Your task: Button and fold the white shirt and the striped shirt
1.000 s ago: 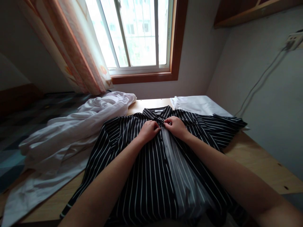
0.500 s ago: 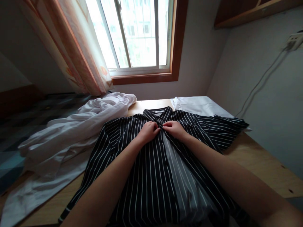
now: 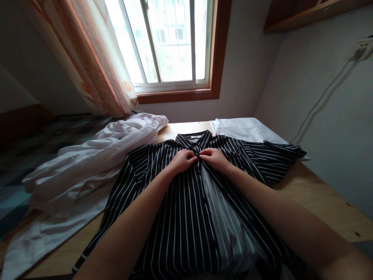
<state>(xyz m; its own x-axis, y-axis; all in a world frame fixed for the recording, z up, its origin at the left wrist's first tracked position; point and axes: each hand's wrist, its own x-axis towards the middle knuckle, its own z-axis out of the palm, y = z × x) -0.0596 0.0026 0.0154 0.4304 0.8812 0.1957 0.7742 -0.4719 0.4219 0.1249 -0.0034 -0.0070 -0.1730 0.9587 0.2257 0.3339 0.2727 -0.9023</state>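
Note:
A black shirt with white stripes (image 3: pixel 186 217) lies face up, its collar (image 3: pixel 194 139) toward the window. Just below the collar, my left hand (image 3: pixel 184 160) pinches the edge of the front opening. Close beside it, my right hand (image 3: pixel 214 158) grips the other front edge, fingertips nearly meeting the left ones. Any button between the fingers is too small to make out. Lower down, the front hangs apart and shows the paler inside of the cloth (image 3: pixel 230 225). The right-side sleeve (image 3: pixel 271 159) is spread outward.
Crumpled white cloth (image 3: pixel 96 155) is heaped on the left of the wooden table (image 3: pixel 317 198). A folded white garment (image 3: pixel 247 130) lies at the back right. Beyond are a window (image 3: pixel 175 46), a curtain (image 3: pixel 107 70) and a cable (image 3: pixel 323 91) on the right wall.
Both hands stay at the same spot below the collar, with only slight finger movement. The shirt lies as before.

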